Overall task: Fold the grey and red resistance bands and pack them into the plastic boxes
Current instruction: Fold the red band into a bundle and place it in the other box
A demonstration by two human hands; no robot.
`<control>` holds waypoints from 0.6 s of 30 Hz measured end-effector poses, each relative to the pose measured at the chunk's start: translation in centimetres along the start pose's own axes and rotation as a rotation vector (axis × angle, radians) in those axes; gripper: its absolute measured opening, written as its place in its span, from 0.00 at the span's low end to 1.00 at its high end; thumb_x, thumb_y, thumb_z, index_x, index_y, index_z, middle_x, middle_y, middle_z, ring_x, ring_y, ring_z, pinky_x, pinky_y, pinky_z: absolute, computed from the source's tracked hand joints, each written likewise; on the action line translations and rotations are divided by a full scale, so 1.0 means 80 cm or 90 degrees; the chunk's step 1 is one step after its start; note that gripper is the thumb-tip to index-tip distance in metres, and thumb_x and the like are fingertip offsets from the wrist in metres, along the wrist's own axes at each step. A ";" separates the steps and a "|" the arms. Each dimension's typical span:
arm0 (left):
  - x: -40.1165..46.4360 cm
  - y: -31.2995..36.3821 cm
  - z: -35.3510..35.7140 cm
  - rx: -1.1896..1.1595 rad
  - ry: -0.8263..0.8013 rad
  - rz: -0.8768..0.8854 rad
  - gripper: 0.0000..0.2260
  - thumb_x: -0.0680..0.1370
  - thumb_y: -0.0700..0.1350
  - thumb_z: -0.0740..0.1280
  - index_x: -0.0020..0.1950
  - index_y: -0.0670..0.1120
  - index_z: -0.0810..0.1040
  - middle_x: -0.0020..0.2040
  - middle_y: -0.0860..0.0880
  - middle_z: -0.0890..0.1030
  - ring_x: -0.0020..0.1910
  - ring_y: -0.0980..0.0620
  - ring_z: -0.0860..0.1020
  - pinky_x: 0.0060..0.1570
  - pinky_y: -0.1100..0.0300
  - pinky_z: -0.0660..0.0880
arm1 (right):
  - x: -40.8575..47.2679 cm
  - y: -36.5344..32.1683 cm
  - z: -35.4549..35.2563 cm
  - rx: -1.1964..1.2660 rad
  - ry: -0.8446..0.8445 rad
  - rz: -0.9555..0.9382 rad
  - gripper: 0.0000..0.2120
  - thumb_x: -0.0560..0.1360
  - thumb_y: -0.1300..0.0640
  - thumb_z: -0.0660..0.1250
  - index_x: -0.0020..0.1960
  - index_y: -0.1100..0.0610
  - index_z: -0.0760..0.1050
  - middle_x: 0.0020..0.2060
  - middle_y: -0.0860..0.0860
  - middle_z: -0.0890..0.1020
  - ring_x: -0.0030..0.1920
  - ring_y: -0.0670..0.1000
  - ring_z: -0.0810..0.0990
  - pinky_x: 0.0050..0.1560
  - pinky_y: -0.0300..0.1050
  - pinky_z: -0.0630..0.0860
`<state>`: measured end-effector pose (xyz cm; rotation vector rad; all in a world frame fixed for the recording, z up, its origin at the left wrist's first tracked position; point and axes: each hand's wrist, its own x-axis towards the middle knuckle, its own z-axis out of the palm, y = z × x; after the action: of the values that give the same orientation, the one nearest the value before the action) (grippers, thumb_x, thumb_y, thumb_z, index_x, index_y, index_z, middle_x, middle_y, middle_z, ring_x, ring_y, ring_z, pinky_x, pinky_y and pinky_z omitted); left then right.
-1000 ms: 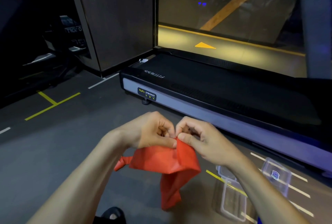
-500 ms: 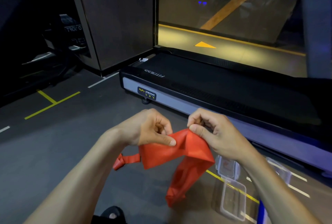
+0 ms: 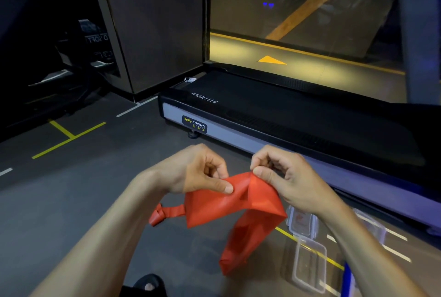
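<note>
Dark grey gym floor [image 3: 59, 201] marked with yellow and white lines runs up to a treadmill [image 3: 298, 120], whose black deck and pale side rail cross the upper right; behind it stands a glass wall.

Both hands hold the red band [image 3: 229, 203] in the air above the floor. The left hand [image 3: 191, 172] has its thumb laid across the band's upper edge with the other fingers curled behind, clamped on the fabric. The right hand [image 3: 286, 177] pinches a raised peak of the same edge between thumb and forefinger; its remaining fingers are curled. Between the hands the band forms a folded panel. A knotted end [image 3: 158, 216] sticks out to the left under the left wrist, and a long loose part hangs down from the panel's right side.

On the floor below the right forearm lie clear plastic boxes: one open box [image 3: 310, 265] nearest, and a lid or second box [image 3: 301, 221] just beyond it. A shoe toe [image 3: 149, 283] shows at the bottom edge.
</note>
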<state>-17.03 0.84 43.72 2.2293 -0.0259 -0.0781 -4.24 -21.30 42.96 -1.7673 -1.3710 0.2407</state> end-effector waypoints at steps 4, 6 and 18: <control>-0.001 0.004 -0.002 -0.048 -0.007 -0.010 0.08 0.72 0.46 0.79 0.41 0.43 0.85 0.38 0.40 0.84 0.36 0.54 0.77 0.41 0.55 0.73 | 0.000 -0.001 0.000 0.014 0.007 -0.004 0.04 0.80 0.61 0.68 0.48 0.53 0.78 0.41 0.47 0.80 0.41 0.47 0.78 0.46 0.37 0.72; -0.002 0.005 -0.002 -0.053 -0.014 -0.018 0.08 0.72 0.46 0.80 0.42 0.43 0.85 0.39 0.41 0.84 0.37 0.52 0.78 0.42 0.53 0.73 | -0.001 0.000 0.001 0.023 0.010 -0.006 0.03 0.80 0.59 0.67 0.48 0.53 0.78 0.42 0.48 0.81 0.42 0.48 0.78 0.46 0.39 0.73; -0.005 0.005 -0.003 -0.077 -0.029 -0.033 0.08 0.73 0.45 0.78 0.43 0.41 0.85 0.39 0.36 0.82 0.37 0.51 0.76 0.41 0.55 0.71 | -0.002 0.002 0.002 0.028 0.008 -0.011 0.02 0.79 0.57 0.68 0.48 0.54 0.79 0.43 0.48 0.81 0.43 0.51 0.80 0.47 0.44 0.76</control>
<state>-17.37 0.78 44.15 2.1068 0.0115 -0.1541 -4.29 -21.38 42.65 -1.7181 -1.3617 0.2488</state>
